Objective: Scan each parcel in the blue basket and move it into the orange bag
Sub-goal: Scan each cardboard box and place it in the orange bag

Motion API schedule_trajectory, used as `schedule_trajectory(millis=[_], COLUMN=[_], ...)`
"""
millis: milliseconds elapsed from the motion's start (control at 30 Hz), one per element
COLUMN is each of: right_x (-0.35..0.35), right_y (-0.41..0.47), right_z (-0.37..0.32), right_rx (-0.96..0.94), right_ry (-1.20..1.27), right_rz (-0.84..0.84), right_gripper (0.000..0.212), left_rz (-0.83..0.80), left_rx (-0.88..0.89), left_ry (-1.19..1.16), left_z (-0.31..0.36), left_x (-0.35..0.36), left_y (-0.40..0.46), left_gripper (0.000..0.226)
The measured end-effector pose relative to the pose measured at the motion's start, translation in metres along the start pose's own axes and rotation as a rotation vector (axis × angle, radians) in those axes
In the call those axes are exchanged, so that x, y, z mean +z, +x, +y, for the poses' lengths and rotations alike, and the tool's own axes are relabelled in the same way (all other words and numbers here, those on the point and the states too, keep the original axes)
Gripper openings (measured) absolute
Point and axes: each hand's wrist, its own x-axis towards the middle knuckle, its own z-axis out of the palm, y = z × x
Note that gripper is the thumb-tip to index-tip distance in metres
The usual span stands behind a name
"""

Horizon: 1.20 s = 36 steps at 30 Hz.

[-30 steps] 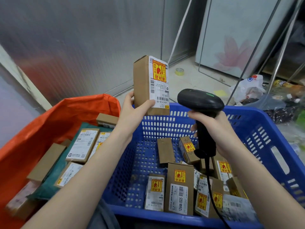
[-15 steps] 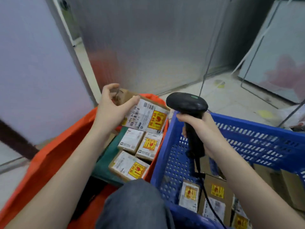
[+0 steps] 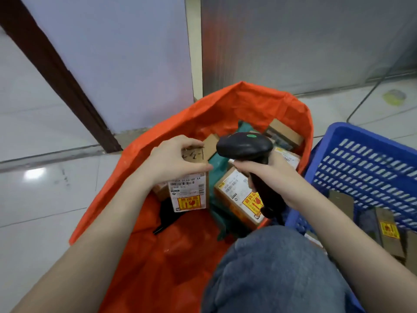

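Observation:
My left hand grips a small cardboard parcel by its top end, label with a yellow and red sticker facing me, down inside the open orange bag. My right hand holds a black handheld scanner by its handle, over the bag's right side. Other labelled parcels and a green package lie in the bag. The blue basket stands at the right with several brown parcels in it.
My knee in blue jeans is at the bottom centre between bag and basket. A grey wall panel and a dark wooden strip stand behind the bag. White tiled floor lies to the left. A tape roll sits on the floor far right.
My view swung left from the basket to the bag. My left hand carried the parcel from above the basket's rim over and down into the orange bag. The scanner followed over the bag.

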Motion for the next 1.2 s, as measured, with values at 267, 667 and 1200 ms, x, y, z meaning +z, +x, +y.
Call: schedule_trajectory(millis=[267,667,1200], right_x=[0.003,-0.104,-0.286], right_y=[0.004,-0.078,-0.251], right_z=[0.008,-0.003,0.089], right_rx=[0.071,-0.007,0.03], right_ry=[-0.014,-0.005,0.051], right_rz=[-0.004,0.295,0.765], right_gripper=[0.01,0.015,0.017], left_rz=[0.054,0.01,-0.332], left_rx=[0.047,0.348,0.606], left_ry=[-0.138,-0.247,-0.195], left_z=[-0.005,0.122,0.329], left_x=[0.01,0.041,0.217], left_y=[0.011,0.009,-0.009], left_gripper=[0.054,0.048,0.05])
